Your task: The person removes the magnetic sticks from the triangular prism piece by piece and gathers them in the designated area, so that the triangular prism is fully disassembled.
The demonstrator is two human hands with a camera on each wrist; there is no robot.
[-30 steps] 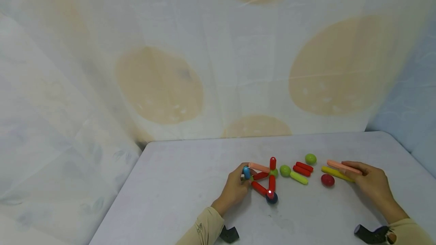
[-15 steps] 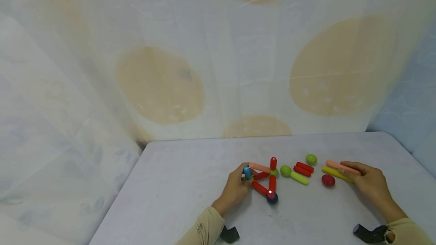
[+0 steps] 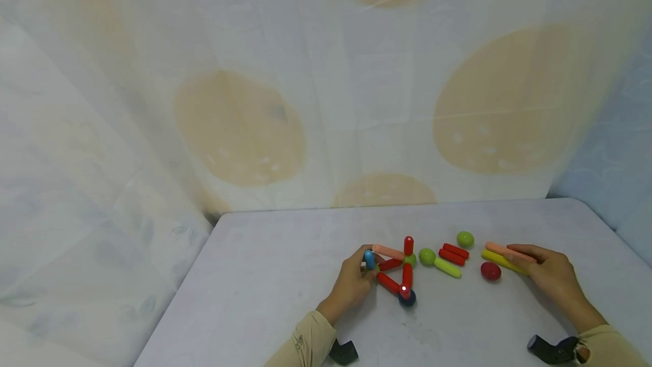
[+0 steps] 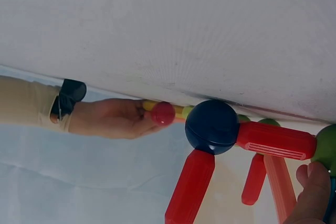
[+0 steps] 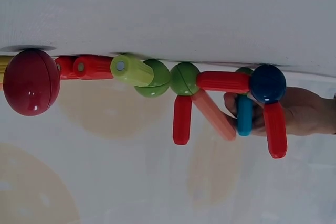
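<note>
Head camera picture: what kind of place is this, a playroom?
Maybe a play corner at home or a small recording booth; I can't be sure. A pale table stands against a curtain with big tan dots, and bright toy rods and balls lie on it, some joined into a frame.

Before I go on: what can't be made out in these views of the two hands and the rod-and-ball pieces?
- Left hand: head view, the fingertips lie behind the blue rod; the grip is unclear.
- Right hand: head view too small to tell whether it pinches the salmon rod or just rests on it and the yellow rod.
- Right wrist view: the yellow rod is cut off at the left edge.
</note>
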